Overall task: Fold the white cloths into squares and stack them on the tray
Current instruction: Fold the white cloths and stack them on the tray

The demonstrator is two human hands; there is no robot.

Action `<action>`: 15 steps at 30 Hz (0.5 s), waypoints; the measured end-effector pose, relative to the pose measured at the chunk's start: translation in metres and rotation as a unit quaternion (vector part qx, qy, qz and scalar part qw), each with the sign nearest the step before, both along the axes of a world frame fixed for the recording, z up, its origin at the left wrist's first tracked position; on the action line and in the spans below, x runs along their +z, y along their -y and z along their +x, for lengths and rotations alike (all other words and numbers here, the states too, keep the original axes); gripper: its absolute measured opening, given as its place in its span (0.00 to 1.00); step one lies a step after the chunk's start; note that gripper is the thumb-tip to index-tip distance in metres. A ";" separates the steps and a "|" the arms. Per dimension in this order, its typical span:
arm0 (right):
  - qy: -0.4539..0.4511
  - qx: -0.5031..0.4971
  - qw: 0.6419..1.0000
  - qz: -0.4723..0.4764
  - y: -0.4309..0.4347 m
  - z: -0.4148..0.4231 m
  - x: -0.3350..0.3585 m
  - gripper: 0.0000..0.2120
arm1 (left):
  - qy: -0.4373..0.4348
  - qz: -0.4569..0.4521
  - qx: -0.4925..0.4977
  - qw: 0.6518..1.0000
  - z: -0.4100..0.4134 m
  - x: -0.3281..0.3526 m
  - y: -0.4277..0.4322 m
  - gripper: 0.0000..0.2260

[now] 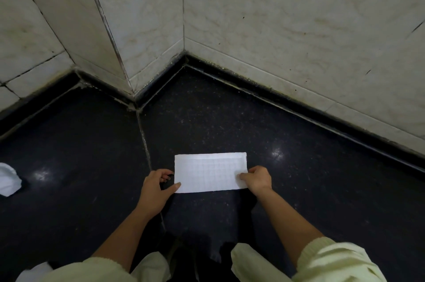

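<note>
On the dark speckled surface (92,166) under the head camera, a white cloth (210,172) lies flat as a long rectangle. The left hand (156,189) pinches its near-left corner, thumb on top; the right hand (258,179) pinches the right edge. To make a square, one short end should probably go over the other, corners matched before the crease is pressed. A second white cloth (8,179) lies crumpled far left; no tray shows.

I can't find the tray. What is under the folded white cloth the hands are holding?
The folded white cloth lies on the dark speckled surface, which shows all around it. Whatever is directly beneath is covered.
</note>
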State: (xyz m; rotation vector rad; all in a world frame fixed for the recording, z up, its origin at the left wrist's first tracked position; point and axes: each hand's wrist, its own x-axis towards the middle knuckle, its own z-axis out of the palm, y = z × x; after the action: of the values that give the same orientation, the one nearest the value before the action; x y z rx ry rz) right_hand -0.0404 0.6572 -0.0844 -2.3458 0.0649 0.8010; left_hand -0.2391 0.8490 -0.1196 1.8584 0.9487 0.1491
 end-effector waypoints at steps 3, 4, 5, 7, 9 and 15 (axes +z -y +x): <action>-0.032 -0.062 0.996 0.053 -0.003 0.003 -0.004 0.08 | 0.001 -0.002 -0.002 1.000 0.001 0.000 -0.002 0.13; -0.053 -0.102 0.990 0.082 -0.004 0.005 -0.004 0.08 | 0.001 -0.002 -0.002 1.000 0.001 0.000 -0.004 0.13; -0.075 -0.144 0.981 0.106 -0.004 0.007 -0.003 0.09 | 0.001 -0.003 -0.001 1.000 0.002 0.001 -0.005 0.12; -0.091 -0.191 0.968 0.135 -0.003 0.011 0.000 0.09 | 0.001 -0.007 0.002 1.000 0.003 0.001 -0.007 0.11; -0.087 -0.182 0.969 0.142 -0.003 0.012 0.007 0.05 | -0.001 -0.010 0.004 1.000 0.004 0.000 -0.008 0.11; -0.059 -0.069 0.975 0.202 -0.018 0.001 0.035 0.02 | 0.010 -0.010 0.008 1.000 0.006 -0.003 -0.008 0.10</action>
State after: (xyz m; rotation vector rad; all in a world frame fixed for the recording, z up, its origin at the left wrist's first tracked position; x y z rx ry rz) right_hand -0.0390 0.6748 -0.0493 -1.8882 0.1046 0.7999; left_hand -0.2334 0.8575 -0.1231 1.8279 0.9485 0.1683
